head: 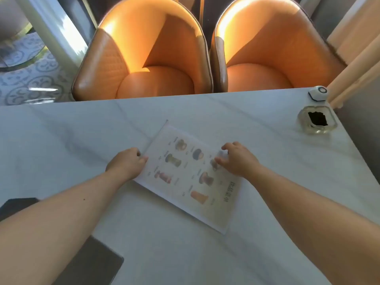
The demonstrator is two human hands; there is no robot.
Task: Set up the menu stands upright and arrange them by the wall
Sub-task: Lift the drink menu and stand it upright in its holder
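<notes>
The menu stand (191,177) lies flat on the desk (82,130), face up, its long axis running diagonally from the far left corner toward the near right. Both hands are on it. The left hand (126,163) sits at the left long edge, fingers curled with the tips at or just under that edge, seemingly pinching it, though the blur hides the exact contact. The right hand (236,159) rests on the opposite long edge, toward its far end, fingers bent and pressing on the sheet; whether they hook under the rim I cannot tell. So the stand lies between the hands, each equally near, gripped across its short width.

The wall side appears to be at the right, where an ashtray (316,120) and a small white call button (318,92) stand near the desk's far right corner, well apart from the stand. Two orange chairs (156,58) face the far edge.

As I judge it, the task is at its start: the stand has yet to be tipped upright, then carried rightward toward that corner
</notes>
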